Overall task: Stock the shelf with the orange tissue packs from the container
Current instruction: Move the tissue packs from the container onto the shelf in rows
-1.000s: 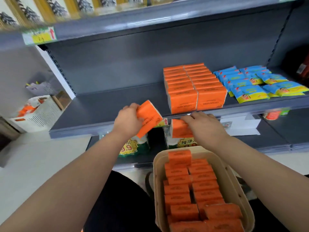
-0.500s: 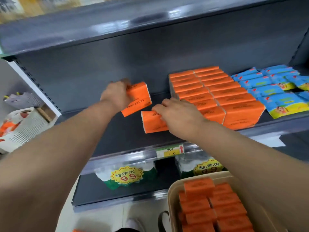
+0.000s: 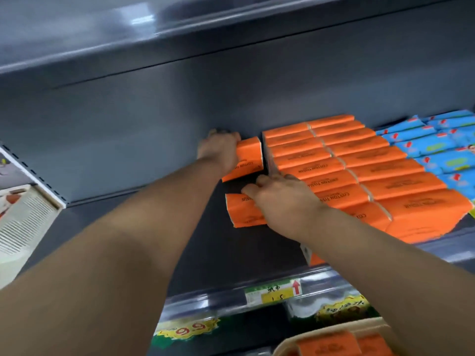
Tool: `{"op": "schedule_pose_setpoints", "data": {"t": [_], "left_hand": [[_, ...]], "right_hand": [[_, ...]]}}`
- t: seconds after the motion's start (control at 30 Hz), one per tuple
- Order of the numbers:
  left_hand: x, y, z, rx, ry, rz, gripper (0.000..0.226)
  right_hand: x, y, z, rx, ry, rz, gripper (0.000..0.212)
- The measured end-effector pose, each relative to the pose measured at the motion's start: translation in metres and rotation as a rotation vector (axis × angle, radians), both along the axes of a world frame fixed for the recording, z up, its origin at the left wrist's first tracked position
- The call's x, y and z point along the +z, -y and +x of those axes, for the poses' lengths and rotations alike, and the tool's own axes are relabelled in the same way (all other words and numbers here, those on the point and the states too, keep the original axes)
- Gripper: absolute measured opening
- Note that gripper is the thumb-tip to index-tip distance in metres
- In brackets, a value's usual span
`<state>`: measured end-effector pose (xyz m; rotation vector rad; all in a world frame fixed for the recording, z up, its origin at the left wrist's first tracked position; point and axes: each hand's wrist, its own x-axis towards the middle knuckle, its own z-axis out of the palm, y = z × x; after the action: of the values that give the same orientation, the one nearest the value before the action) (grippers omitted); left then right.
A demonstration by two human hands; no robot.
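Observation:
My left hand (image 3: 218,150) grips an orange tissue pack (image 3: 248,158) at the back of the dark grey shelf (image 3: 154,227), right beside the left row of stocked orange packs (image 3: 359,170). My right hand (image 3: 280,199) holds a second orange pack (image 3: 241,211) lying on the shelf in front of the first, also left of the rows. The beige container (image 3: 285,348) shows at the bottom right edge with more orange packs (image 3: 331,345) inside.
Blue wipe packs (image 3: 437,147) fill the shelf right of the orange rows. A yellow price tag (image 3: 275,294) sits on the shelf's front rail. Bottles with yellow 9.9 labels (image 3: 190,330) stand on the shelf below. A white carton (image 3: 23,222) is at the left.
Both hands have reached deeper into the shelf. The left pack moved back and right against the stocked row. The right pack came down onto the shelf behind its earlier spot. The view tilted closer.

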<state>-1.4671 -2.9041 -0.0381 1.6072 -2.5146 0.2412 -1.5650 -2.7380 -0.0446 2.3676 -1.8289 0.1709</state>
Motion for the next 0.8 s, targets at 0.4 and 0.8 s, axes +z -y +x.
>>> {"op": "schedule_pose_setpoints", "data": {"t": [0.4, 0.8], "left_hand": [[-0.017, 0.026, -0.022, -0.015, 0.036, -0.137, 0.031], [0.012, -0.008, 0.041, -0.020, -0.156, -0.136, 0.040]], "right_hand": [[0.001, 0.005, -0.001, 0.003, -0.024, 0.035, 0.048], [0.014, 0.049, 0.007, -0.115, 0.022, 0.080, 0.044]]}}
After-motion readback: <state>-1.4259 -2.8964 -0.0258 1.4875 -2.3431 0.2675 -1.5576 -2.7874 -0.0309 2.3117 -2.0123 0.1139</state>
